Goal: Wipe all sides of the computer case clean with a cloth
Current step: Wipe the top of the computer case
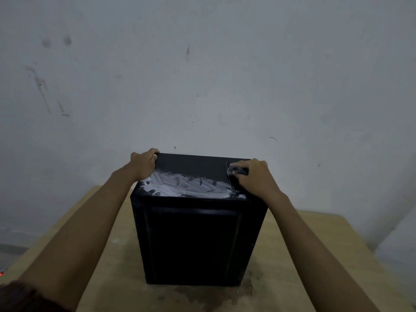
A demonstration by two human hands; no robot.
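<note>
The picture was dim and greyish, under soft, even light without hard shadows. The black computer case [193, 244] lost almost all detail on its front side, while the white smears [180, 185] on its top looked brightest. The wide lens bent the table [292, 255] edges, and the bottom corners were slightly soft.

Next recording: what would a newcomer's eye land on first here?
The black computer case stands upright mid-frame on the wooden table, the near half of its top smeared with whitish streaks. The left hand grips the top's far left corner, while the right hand holds a dark cloth against the top's right edge.
</note>
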